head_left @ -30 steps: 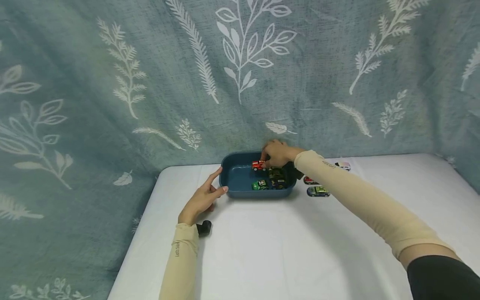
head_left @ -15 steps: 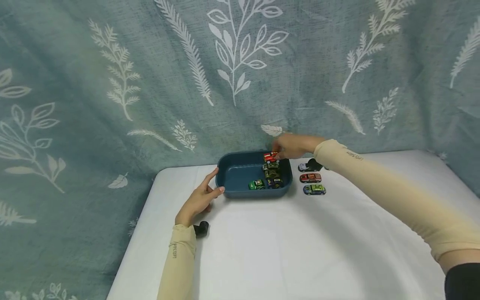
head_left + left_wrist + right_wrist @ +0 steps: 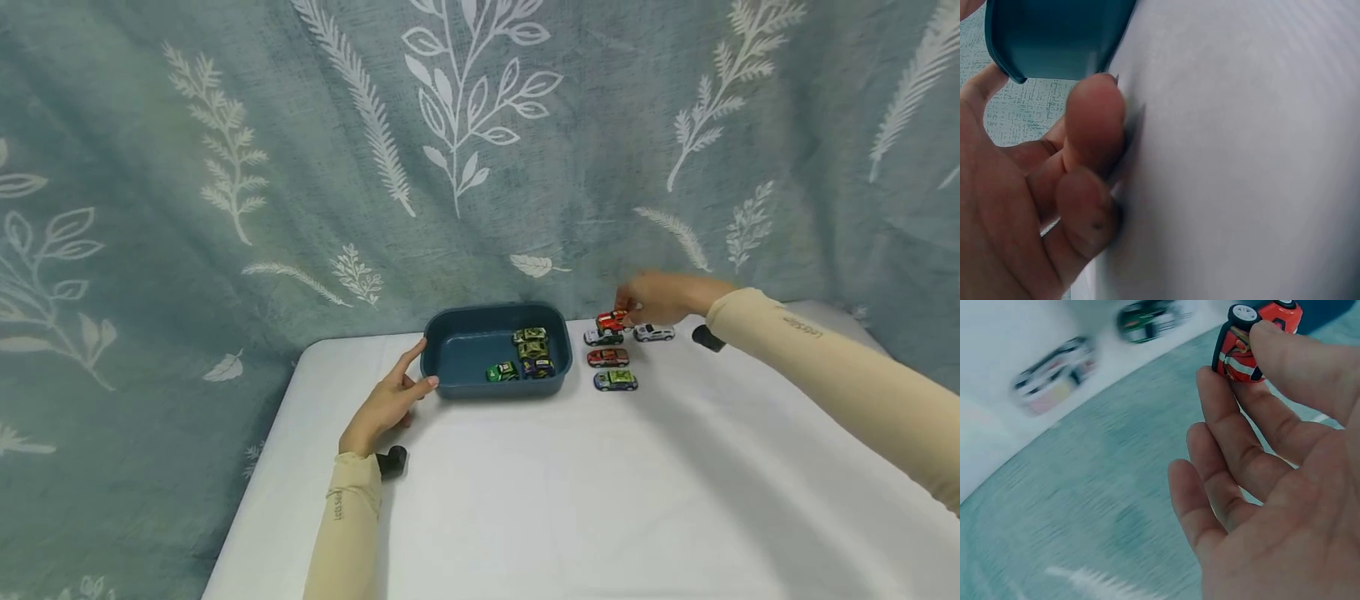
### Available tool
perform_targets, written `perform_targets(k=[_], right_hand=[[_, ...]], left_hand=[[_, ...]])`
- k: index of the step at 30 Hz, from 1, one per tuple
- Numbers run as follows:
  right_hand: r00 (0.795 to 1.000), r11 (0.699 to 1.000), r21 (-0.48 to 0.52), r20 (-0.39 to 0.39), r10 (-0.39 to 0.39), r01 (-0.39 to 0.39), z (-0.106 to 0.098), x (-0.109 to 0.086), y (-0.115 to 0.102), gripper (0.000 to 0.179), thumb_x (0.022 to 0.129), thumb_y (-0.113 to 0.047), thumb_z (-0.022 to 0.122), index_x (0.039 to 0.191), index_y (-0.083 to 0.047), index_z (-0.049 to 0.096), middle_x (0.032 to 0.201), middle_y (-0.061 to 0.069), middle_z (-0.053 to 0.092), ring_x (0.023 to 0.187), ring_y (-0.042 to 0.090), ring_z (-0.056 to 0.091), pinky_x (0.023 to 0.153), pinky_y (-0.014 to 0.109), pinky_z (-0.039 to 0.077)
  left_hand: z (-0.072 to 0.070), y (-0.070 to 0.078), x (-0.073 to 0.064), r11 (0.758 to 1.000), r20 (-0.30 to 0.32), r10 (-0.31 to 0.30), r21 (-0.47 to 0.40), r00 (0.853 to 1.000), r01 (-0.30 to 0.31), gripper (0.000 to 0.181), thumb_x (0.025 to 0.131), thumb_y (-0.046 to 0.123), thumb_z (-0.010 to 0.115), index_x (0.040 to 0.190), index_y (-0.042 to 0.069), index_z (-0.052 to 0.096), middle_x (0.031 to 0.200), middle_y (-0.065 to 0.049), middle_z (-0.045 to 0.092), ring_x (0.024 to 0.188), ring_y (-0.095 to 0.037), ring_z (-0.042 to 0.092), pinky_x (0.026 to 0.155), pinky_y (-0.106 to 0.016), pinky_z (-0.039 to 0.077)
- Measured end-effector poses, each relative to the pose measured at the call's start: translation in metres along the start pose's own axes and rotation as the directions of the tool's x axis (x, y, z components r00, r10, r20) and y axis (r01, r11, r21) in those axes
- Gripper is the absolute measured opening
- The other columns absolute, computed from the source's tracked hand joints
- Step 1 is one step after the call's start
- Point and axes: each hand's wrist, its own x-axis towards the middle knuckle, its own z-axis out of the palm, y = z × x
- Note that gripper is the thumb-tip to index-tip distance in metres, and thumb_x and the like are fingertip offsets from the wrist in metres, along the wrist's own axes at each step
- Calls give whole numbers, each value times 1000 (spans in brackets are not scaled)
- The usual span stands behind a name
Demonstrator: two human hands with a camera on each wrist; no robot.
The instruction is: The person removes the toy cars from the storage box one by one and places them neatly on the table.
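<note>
My right hand (image 3: pixel 663 296) pinches a red toy car (image 3: pixel 611 320) between thumb and fingertips, raised above the table's back right part. In the right wrist view the red toy car (image 3: pixel 1239 353) shows its wheels and striped side, the other fingers loosely bent. Just under it in the head view lies a green-and-white toy car (image 3: pixel 603 337). My left hand (image 3: pixel 381 410) rests at the left end of a blue plastic box (image 3: pixel 495 389), index finger and thumb outstretched against it. The other left fingers curl loosely near the cloth in the left wrist view.
Several toy cars, including a green one (image 3: pixel 502 372) and a dark blue one (image 3: pixel 537 367), sit in the box's right half. Right of it lie a white car (image 3: pixel 654 332), a red-brown car (image 3: pixel 607 357) and a green-blue car (image 3: pixel 616 381). A patterned curtain (image 3: pixel 315 208) hangs close behind.
My right hand has lifted the red toy car from inside the box and carried it right, past the rim, over the cars on the table. The left hand stays at the box.
</note>
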Motion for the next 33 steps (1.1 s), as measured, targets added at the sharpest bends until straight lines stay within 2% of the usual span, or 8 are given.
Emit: perform_targets(k=[5, 10, 13, 19, 26, 33], right_hand=[[999, 999, -40, -46, -9, 7, 12, -18, 21, 23, 99, -11, 73, 117, 4, 71, 109, 14, 77, 106, 36, 72, 111, 68, 39], [997, 997, -73, -72, 1, -6, 25, -29, 34, 18, 97, -9, 73, 112, 1, 73, 103, 10, 77, 101, 34, 73, 112, 70, 36], [995, 997, -82, -96, 9, -17, 37, -35, 41, 17, 98, -9, 74, 112, 0, 73, 100, 7, 77, 99, 31, 73, 111, 69, 37], [981, 995, -96, -194, 16, -35, 64, -40, 56, 14, 97, -10, 76, 110, -4, 74, 96, 2, 77, 95, 28, 71, 102, 63, 45], [960, 993, -107, -279, 27, -59, 90, -50, 66, 18, 96, -13, 79, 112, -7, 76, 104, 6, 77, 95, 29, 60, 81, 50, 52], [935, 990, -129, -354, 10, -60, 111, -52, 75, 27, 93, -11, 82, 118, -4, 74, 107, 9, 76, 95, 28, 58, 80, 50, 51]], left_hand=[[1, -1, 2, 1000, -11, 1, 13, 1000, -1, 76, 99, 58, 70, 159, 65, 24, 99, -13, 57, 53, -21, 51, 56, -35, 49], [2, -3, 4, 1000, -2, -13, 21, 1000, 13, 77, 98, 62, 69, 159, 66, 23, 102, -13, 58, 55, -21, 52, 56, -33, 49], [2, -2, 4, 1000, 3, 1, 22, 1000, -1, 78, 98, 61, 69, 161, 63, 22, 102, -15, 58, 55, -22, 53, 57, -35, 51], [1, -3, 3, 1000, 10, 27, 11, 1000, -27, 79, 99, 61, 69, 162, 61, 23, 101, -16, 58, 54, -22, 52, 58, -36, 52], [1, 1, 2, 999, 17, 44, 0, 999, -44, 79, 98, 63, 68, 162, 62, 22, 103, -17, 59, 54, -20, 50, 58, -36, 53], [2, -1, 1, 999, 12, 18, 27, 1000, -18, 78, 100, 58, 68, 163, 60, 22, 102, -16, 58, 54, -22, 54, 59, -36, 53]])
